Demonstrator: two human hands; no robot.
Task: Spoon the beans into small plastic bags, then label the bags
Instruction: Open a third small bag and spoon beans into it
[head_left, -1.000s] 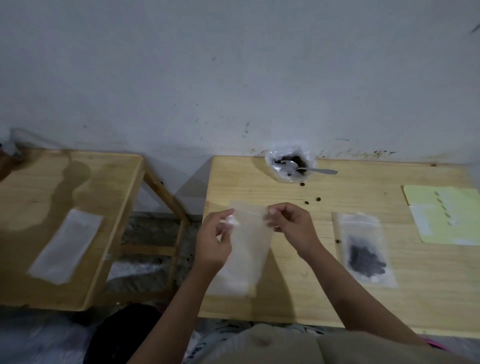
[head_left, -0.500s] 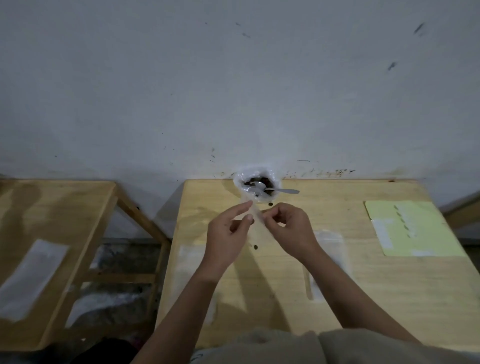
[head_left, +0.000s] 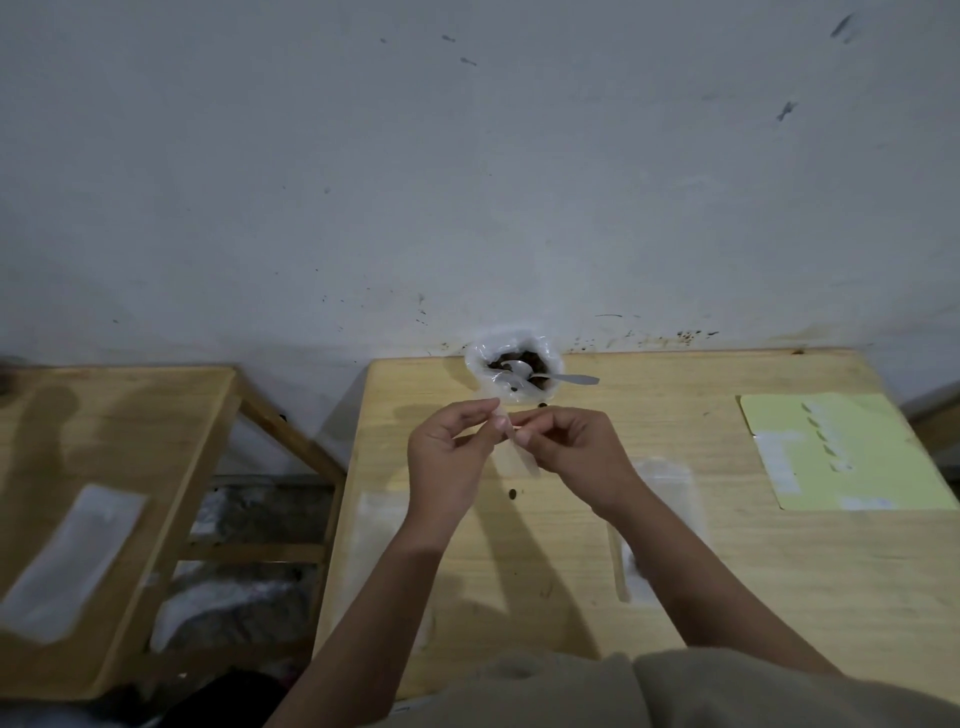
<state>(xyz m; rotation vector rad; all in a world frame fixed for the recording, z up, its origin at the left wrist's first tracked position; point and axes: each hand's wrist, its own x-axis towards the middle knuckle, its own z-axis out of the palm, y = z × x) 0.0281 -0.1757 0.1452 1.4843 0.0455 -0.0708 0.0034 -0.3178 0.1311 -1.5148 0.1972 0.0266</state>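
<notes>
Head view: left hand (head_left: 447, 457) and right hand (head_left: 576, 452) pinch small plastic bag (head_left: 519, 457) between fingertips; bean bag (head_left: 511, 371), spoon (head_left: 545, 375) just beyond.

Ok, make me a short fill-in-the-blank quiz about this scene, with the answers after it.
1. Both hands, left and right, pinch a small clear ____.
2. The spoon rests in the tub of ____.
3. The label sheet lies near the table's ____ edge.
4. The side table stands to the person's ____.

Answers: bag; beans; right; left
</notes>
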